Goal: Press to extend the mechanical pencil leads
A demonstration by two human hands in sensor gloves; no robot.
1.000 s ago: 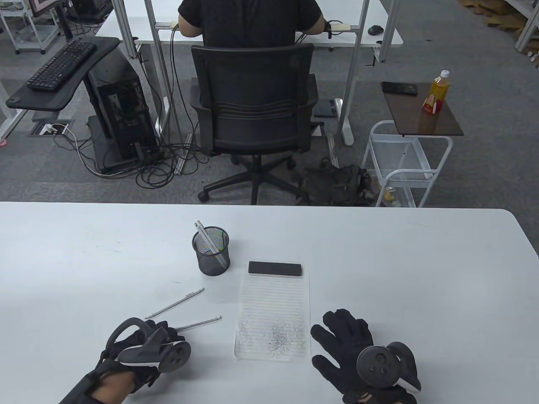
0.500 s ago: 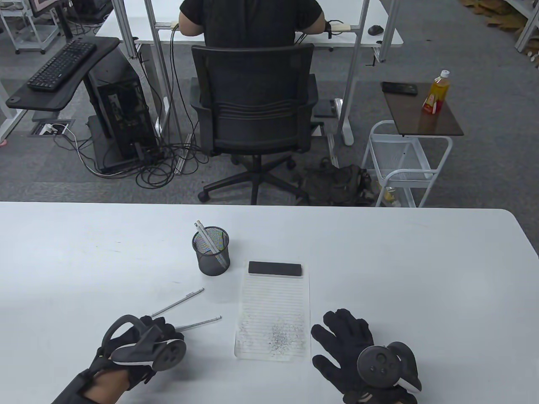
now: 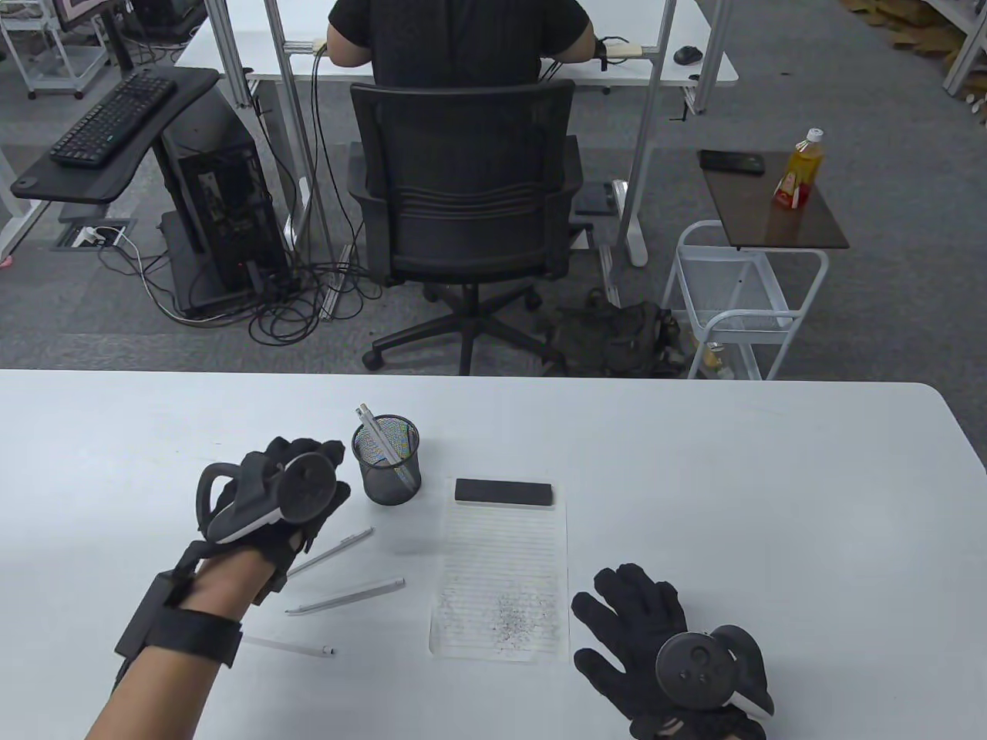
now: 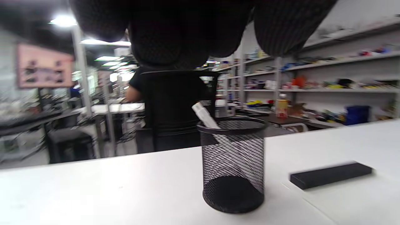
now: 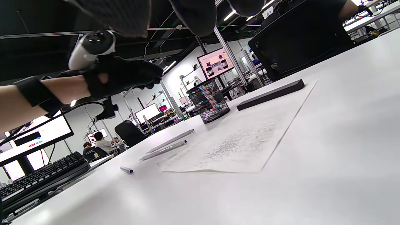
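A black mesh pencil cup stands left of centre and holds a white mechanical pencil; both show in the left wrist view, the cup and the pencil. Three pencils lie on the table: one, a second, and a third nearest the front. My left hand hovers above the table just left of the cup, fingers loose and holding nothing. My right hand rests flat on the table right of the paper, fingers spread, empty.
A lined sheet of paper with grey scribbles lies at the centre, with a black block on its far edge. Beyond the table's far edge are an office chair and a person at another desk.
My left hand has lifted from the front of the table and moved away from me to beside the cup. A third pencil now shows where that hand was. The right hand has not moved.
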